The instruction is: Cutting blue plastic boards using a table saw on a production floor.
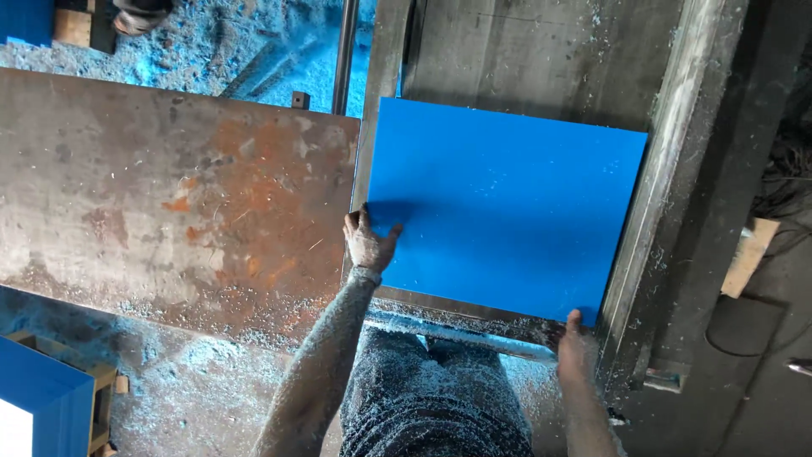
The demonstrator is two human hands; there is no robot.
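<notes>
Keeping the left hand [368, 241] spread flat on the blue panel [503, 207] and the right hand [575, 351] pinching its lower-right corner should hold it square against the metal rail [655, 203] at right of frame.

Single view: head-worn camera, looking steeply down from above person's own forearms and lap. Close range, arm's length. Frame centre: blue panel [506, 207] on metal machine bed [660, 195]; rusty steel plate [161, 186] fills left; shavings-strewn floor [194, 389] at bottom. No second view.
</notes>
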